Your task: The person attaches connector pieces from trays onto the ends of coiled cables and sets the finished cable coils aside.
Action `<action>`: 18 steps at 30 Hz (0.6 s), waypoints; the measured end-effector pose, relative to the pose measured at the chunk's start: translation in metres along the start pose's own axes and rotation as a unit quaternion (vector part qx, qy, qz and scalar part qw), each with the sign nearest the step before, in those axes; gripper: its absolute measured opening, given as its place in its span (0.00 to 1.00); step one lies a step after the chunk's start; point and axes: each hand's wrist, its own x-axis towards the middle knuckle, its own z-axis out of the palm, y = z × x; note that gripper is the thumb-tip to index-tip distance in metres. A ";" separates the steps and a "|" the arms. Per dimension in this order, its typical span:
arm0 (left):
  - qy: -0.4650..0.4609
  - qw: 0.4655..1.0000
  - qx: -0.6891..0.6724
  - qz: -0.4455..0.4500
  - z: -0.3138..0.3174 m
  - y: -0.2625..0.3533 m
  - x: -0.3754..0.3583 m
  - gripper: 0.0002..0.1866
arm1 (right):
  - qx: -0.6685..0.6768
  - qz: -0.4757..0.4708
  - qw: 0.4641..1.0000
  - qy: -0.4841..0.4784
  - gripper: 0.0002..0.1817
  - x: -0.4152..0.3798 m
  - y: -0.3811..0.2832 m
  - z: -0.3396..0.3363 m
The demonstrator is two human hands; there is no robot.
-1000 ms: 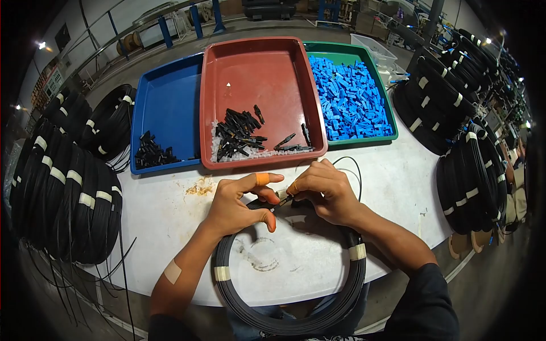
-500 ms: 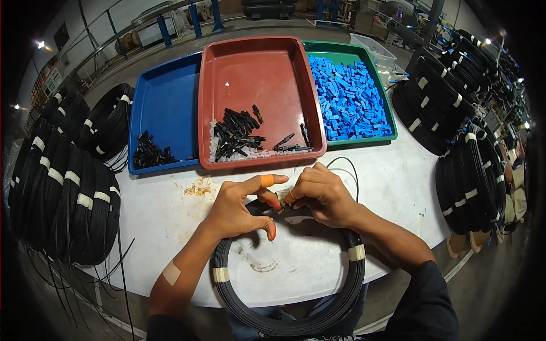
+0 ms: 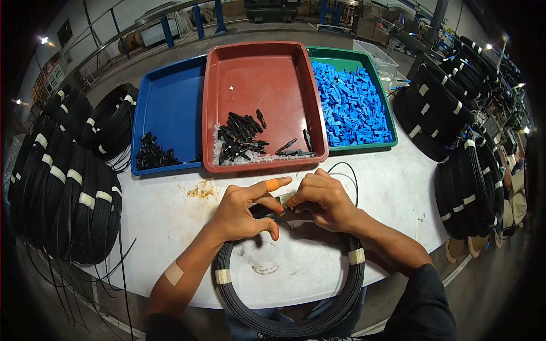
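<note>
I had both hands pinched together over the near half of the white surface, my left hand and my right hand meeting at a small pale connector piece on the end of a thin black cable. My left grip pressed thumb and middle finger on the cable end while the taped forefinger stuck out straight toward the right hand; my right grip was closed, fingertips pinching the piece from the other side. The piece lay with its long axis roughly level, running left to right between the two grips. Below and toward me hung the cable coil, a flat ring bound with pale tape, its far arc passing under my hands and its near arc off the surface edge. Just beyond the grip sat a red tray holding black parts; to its left a blue tray, to its right a green tray full of blue pieces. Stacked black coils flanked both sides, and a workshop floor with racks lay beyond.
</note>
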 end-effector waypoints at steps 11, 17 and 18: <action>-0.028 0.999 0.008 0.017 -0.001 0.003 0.002 0.54 | -0.002 -0.009 1.000 -0.019 0.13 0.003 -0.004 -0.004; -0.006 1.000 -0.021 0.015 0.000 -0.001 -0.002 0.55 | 0.002 0.007 1.000 -0.016 0.13 0.002 -0.002 -0.002; -0.007 1.000 -0.024 0.017 0.000 -0.001 -0.001 0.55 | 0.003 0.006 1.000 -0.017 0.13 0.003 -0.002 -0.003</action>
